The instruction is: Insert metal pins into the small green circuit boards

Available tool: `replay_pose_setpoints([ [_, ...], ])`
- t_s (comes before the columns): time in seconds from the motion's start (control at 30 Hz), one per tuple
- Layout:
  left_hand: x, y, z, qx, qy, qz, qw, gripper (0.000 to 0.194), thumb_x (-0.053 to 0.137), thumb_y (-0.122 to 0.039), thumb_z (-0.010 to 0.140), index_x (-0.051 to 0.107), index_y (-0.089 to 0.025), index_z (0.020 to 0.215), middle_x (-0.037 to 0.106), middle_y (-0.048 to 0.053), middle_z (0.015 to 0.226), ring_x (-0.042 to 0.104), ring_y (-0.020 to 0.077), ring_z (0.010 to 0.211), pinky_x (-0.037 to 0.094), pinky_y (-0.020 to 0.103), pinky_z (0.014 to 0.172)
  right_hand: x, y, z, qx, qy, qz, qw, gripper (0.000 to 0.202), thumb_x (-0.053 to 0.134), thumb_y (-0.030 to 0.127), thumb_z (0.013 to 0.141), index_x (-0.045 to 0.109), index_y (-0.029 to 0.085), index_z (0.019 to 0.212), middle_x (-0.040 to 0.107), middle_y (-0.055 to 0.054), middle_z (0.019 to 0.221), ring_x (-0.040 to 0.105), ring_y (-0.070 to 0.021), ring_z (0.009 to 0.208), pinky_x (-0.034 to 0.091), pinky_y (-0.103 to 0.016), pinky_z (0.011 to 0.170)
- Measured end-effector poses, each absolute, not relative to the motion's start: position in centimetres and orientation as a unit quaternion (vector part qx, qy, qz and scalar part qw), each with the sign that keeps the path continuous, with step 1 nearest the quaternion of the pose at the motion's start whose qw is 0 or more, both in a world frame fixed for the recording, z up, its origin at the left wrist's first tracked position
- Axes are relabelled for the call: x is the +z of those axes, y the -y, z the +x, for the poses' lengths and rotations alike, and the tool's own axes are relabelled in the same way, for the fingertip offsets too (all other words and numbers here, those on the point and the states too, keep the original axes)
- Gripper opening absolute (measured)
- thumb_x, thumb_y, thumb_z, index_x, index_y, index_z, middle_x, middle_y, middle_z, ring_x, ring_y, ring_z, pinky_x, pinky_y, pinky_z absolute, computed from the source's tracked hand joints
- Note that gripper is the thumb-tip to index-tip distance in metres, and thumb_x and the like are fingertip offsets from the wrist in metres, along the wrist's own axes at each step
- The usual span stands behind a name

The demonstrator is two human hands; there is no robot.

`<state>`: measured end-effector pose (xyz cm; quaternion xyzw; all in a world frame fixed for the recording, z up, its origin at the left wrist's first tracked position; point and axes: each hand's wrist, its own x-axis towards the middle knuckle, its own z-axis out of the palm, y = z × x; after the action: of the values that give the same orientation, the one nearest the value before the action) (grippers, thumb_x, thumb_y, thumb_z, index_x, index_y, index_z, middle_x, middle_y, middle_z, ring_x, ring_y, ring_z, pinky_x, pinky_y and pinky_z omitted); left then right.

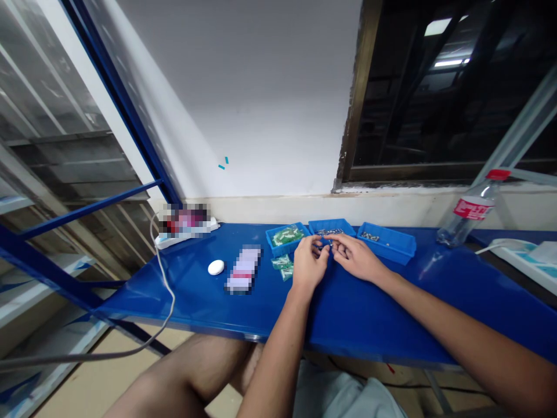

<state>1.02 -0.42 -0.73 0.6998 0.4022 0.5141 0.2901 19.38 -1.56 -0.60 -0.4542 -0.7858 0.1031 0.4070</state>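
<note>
My left hand (310, 261) and my right hand (354, 255) meet over the blue table, fingers bent in pinches around something small and metallic that I cannot make out. Just behind them is a blue bin (333, 222) with small metal parts. To its left, another blue bin (272, 244) holds green-and-white packets. A third blue bin (394, 247), on the right, has a few small metal pieces in it. Small green packets (285, 268) lie on the table beside my left hand.
On the blue table (191, 296) lie a white round case (216, 267) and a blurred phone-like object (244, 270). A power strip (187, 235) with a cable is at the left back; a bottle (472, 209) and another strip (522, 261) are right.
</note>
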Motion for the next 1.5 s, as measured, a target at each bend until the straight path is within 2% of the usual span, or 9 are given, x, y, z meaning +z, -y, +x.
replay_pose_setpoints([
  [0.07,-0.5,0.7,0.9,0.486,-0.421,0.7,0.311,0.02,0.061,-0.035,0.098,0.072,-0.019,0.103,0.077,0.006,0.091,0.072,0.0172,0.077,0.057,0.027,0.073,-0.5,1.6,19.4,0.094,0.763,-0.476,0.427,0.028,0.058,0.029,0.095,0.069,0.024,0.121,0.073,-0.005,0.091,0.064,-0.0193,0.071,0.054,-0.033,0.067],
  [0.13,-0.4,0.8,0.8,0.455,-0.425,0.699,0.352,0.037,0.053,-0.047,0.102,0.075,-0.019,0.092,0.078,0.005,0.083,0.073,0.0177,0.072,0.056,0.026,0.07,-0.5,1.6,19.4,0.096,0.733,-0.504,0.446,0.022,0.063,0.035,0.095,0.071,0.024,0.111,0.075,-0.005,0.09,0.066,-0.0203,0.071,0.054,-0.034,0.067],
  [0.23,-0.7,0.7,0.9,0.441,-0.406,0.691,0.404,0.048,0.049,-0.056,0.102,0.079,-0.019,0.093,0.08,0.006,0.083,0.075,0.0189,0.072,0.056,0.026,0.068,-0.6,1.4,19.5,0.107,0.721,-0.502,0.466,0.017,0.066,0.038,0.094,0.073,0.024,0.103,0.077,-0.005,0.097,0.067,-0.0204,0.072,0.054,-0.035,0.067],
  [0.37,-1.4,-0.1,1.2,0.466,-0.368,0.641,0.486,0.033,0.067,-0.045,0.095,0.078,-0.017,0.106,0.081,0.008,0.092,0.078,0.0214,0.086,0.059,0.027,0.073,-0.9,1.1,19.4,0.119,0.741,-0.447,0.487,0.014,0.066,0.036,0.094,0.073,0.025,0.1,0.073,-0.008,0.111,0.068,-0.0234,0.087,0.055,-0.036,0.07],
  [0.5,-1.5,-0.5,1.2,0.483,-0.371,0.57,0.551,0.022,0.075,-0.029,0.089,0.076,-0.012,0.103,0.081,0.012,0.092,0.078,0.0206,0.082,0.061,0.027,0.073,-1.1,0.9,19.2,0.12,0.76,-0.421,0.48,0.017,0.069,0.035,0.093,0.074,0.026,0.106,0.07,-0.009,0.116,0.067,-0.0257,0.096,0.056,-0.039,0.075],
  [0.73,-0.9,0.2,0.9,0.481,-0.4,0.667,0.404,0.01,0.068,-0.016,0.087,0.076,-0.017,0.093,0.081,0.006,0.086,0.078,0.0192,0.081,0.06,0.027,0.075,-0.2,1.6,18.9,0.188,0.751,-0.423,0.471,0.018,0.06,0.037,0.098,0.072,0.024,0.099,0.069,-0.008,0.102,0.066,-0.0248,0.097,0.057,-0.04,0.084],
  [1.03,-1.0,0.7,0.6,0.391,-0.42,0.792,0.207,0.016,0.064,-0.018,0.086,0.078,-0.023,0.091,0.079,0.004,0.079,0.073,0.0205,0.07,0.053,0.027,0.069,-0.3,1.8,19.0,0.141,0.779,-0.461,0.401,0.021,0.067,0.042,0.094,0.066,0.023,0.085,0.068,-0.005,0.089,0.06,-0.0193,0.074,0.052,-0.035,0.071],
  [1.27,-1.6,0.5,0.8,0.411,-0.429,0.774,0.218,0.011,0.066,-0.025,0.088,0.076,-0.024,0.095,0.08,0.005,0.084,0.075,0.0222,0.077,0.057,0.029,0.074,0.4,2.1,19.1,0.097,0.798,-0.434,0.406,0.025,0.053,0.036,0.103,0.067,0.023,0.086,0.067,-0.006,0.09,0.062,-0.0212,0.08,0.051,-0.036,0.075],
  [1.5,-0.6,0.5,1.0,0.485,-0.391,0.712,0.324,0.014,0.064,-0.024,0.094,0.075,-0.019,0.1,0.08,0.005,0.09,0.075,0.0177,0.077,0.06,0.028,0.074,-0.5,1.0,19.7,0.166,0.721,-0.491,0.461,0.039,0.052,0.052,0.102,0.067,0.023,0.081,0.066,-0.004,0.082,0.062,-0.0198,0.072,0.052,-0.033,0.067],
])
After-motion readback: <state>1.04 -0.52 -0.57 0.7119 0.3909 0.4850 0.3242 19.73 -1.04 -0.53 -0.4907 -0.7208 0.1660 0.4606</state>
